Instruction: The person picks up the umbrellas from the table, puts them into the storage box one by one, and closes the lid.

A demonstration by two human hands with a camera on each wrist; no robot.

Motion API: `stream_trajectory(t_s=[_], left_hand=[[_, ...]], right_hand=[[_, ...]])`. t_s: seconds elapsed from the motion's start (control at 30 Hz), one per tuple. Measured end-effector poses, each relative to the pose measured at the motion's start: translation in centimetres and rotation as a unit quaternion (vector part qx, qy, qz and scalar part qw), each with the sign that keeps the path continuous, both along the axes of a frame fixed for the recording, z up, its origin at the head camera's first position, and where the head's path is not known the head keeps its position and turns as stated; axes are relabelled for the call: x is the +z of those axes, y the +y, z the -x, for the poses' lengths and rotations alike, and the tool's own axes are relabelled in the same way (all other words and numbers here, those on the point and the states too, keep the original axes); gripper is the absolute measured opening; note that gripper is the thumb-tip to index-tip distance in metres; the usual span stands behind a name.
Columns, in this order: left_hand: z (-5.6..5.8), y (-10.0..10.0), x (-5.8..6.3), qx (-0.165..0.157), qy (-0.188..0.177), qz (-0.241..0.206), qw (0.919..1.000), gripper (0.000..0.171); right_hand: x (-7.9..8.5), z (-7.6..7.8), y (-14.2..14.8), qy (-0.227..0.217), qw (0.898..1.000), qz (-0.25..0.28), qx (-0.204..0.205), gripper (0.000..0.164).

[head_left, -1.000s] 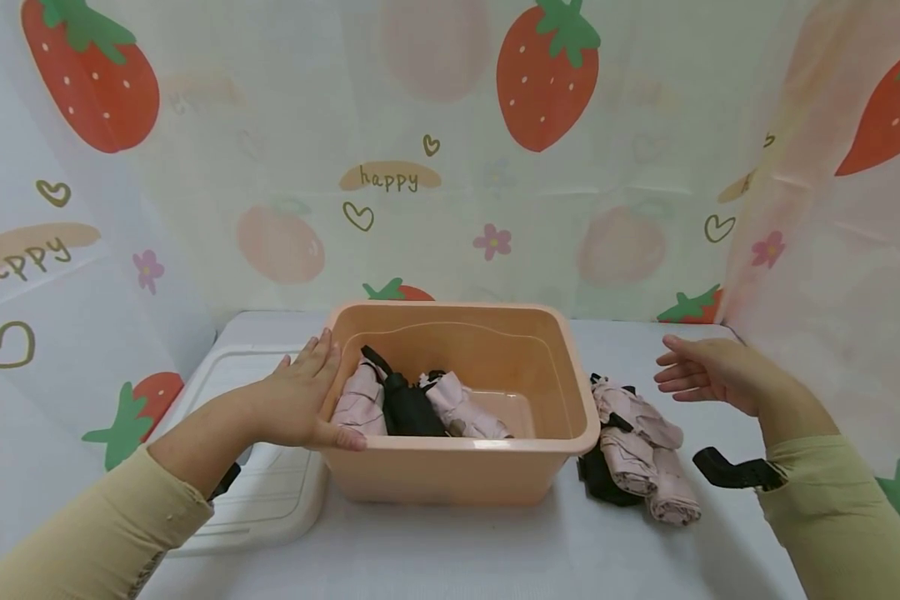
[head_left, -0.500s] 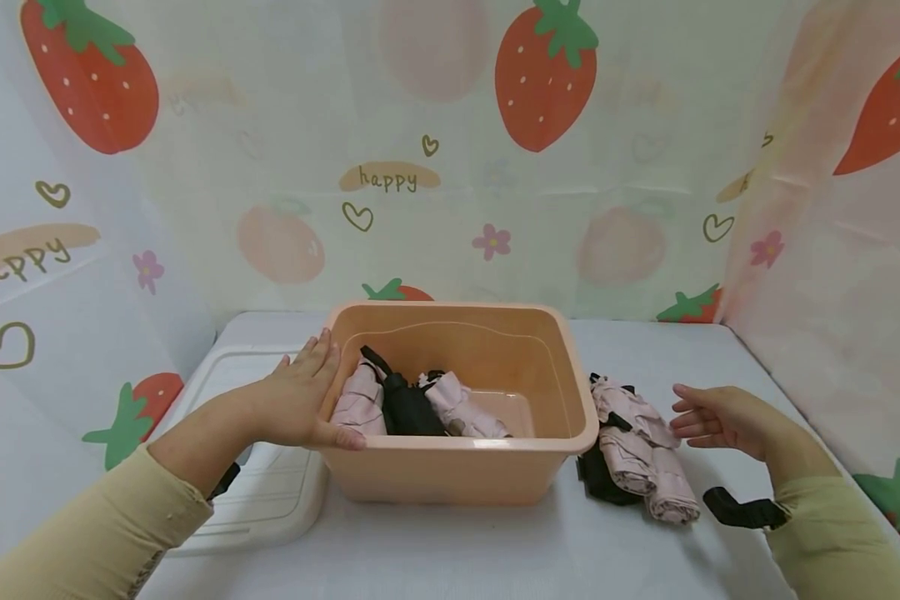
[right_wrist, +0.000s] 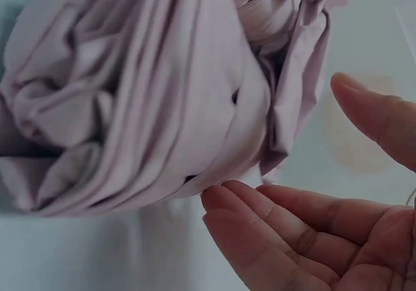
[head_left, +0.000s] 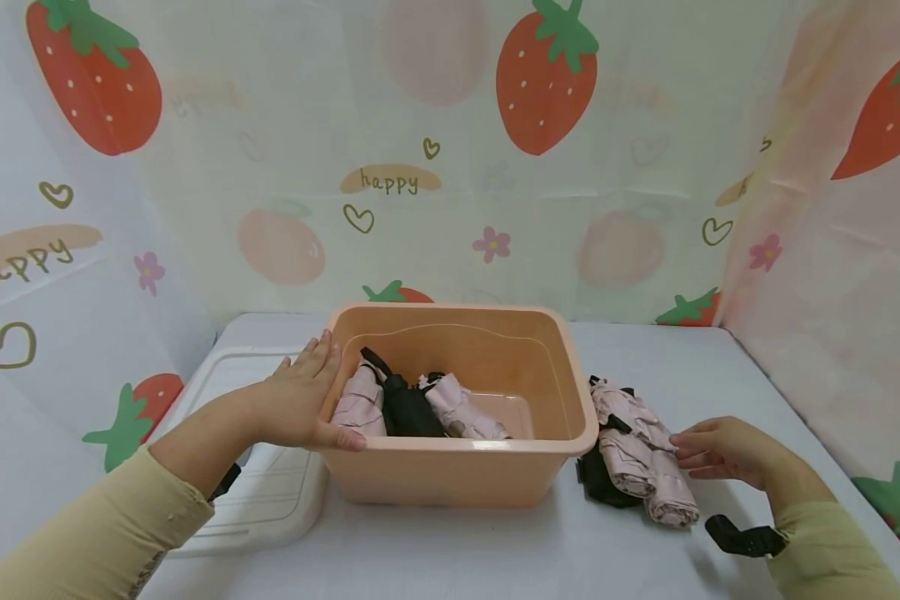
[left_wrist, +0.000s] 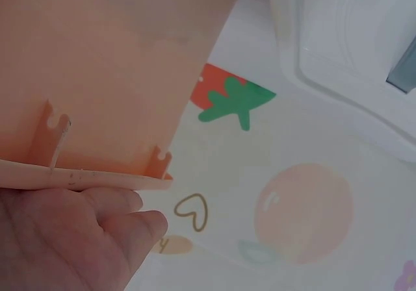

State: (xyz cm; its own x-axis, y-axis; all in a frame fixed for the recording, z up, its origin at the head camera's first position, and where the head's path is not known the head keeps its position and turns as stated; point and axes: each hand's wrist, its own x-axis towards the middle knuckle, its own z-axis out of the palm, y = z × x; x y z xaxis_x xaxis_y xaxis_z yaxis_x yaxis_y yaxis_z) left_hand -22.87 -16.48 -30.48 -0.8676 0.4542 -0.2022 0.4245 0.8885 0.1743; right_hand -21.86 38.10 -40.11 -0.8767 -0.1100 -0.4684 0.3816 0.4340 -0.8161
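Note:
A peach plastic tub (head_left: 450, 477) stands mid-table, holding two pink folded umbrellas and a black folded umbrella (head_left: 411, 410) on its left side. My left hand (head_left: 292, 406) rests on the tub's left rim with straight fingers, its thumb over the front corner; the left wrist view shows fingers against the rim (left_wrist: 84, 177). Right of the tub lies a pile of pink folded umbrellas (head_left: 671, 487) with a black umbrella (head_left: 603, 479) partly hidden beneath. Beside this pile is my right hand (head_left: 735, 454), fingers slightly bent and thumb apart; its fingertips (right_wrist: 218, 200) meet the pink cloth's edge.
A white lid (head_left: 258, 508) lies flat on the table left of the tub, partly behind my left arm. The white tabletop (head_left: 480, 558) runs back to a strawberry-print curtain (head_left: 450, 100) that hangs behind and along both sides.
My right hand has come down and toward me, from above the table's right side to the pile's right edge. The left hand and the tub have stayed in place.

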Motion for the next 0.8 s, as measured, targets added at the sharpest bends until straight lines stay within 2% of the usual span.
stream_trajectory(t_s=[0.2,0.37,0.53,0.8], left_hand=[[0.0,-0.1,-0.1,0.002,-0.001,0.000,1.0000,0.134],[0.1,-0.1,-0.1,0.002,-0.003,-0.005,1.0000,0.135],[0.1,-0.1,-0.1,0.000,-0.005,-0.007,1.0000,0.135],[0.0,-0.2,0.0,0.002,-0.006,-0.008,1.0000,0.135]], right_hand=[[-0.9,-0.3,-0.1,-0.012,1.000,-0.019,0.016,0.046],[-1.4,-0.4,-0.9,-0.019,0.998,-0.052,0.016,0.052],[-2.0,-0.3,-1.3,-0.026,0.996,-0.089,-0.001,0.061],[-2.3,-0.1,-2.0,-0.031,0.996,-0.088,0.007,0.064]])
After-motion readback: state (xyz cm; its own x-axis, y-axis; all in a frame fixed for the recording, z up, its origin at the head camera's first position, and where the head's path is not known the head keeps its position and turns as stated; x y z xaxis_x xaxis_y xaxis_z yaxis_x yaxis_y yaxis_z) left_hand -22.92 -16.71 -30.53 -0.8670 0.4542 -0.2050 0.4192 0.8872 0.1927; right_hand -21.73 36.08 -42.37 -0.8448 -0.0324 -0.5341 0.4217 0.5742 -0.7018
